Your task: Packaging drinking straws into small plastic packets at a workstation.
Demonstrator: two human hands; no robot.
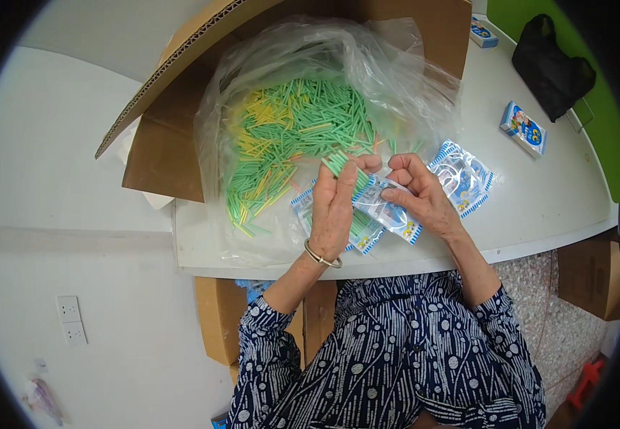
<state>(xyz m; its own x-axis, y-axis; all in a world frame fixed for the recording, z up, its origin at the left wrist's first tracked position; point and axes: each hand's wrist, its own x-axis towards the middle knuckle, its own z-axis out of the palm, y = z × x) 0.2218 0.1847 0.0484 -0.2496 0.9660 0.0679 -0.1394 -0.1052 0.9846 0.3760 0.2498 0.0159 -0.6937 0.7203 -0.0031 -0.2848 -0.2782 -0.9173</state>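
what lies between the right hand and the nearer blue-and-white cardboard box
Flat blue-and-white plastic packets lie on the white table in the head view.

**Bright, Even Light Within a Dark Fisheye Rim**

Bright, soft light covers most of the scene; its direction is hard to tell. Pale glare streaks the crumpled, clear plastic bag [370,61], while the brown corrugated cardboard box [170,146] shows shaded inner walls. Toward the rim, the smooth white tabletop [538,193] bows strongly, and black swallows the corners. Fine print on the small blue-and-white plastic packets [463,179] looks soft; the black fabric bag [549,68] loses detail in darkness.
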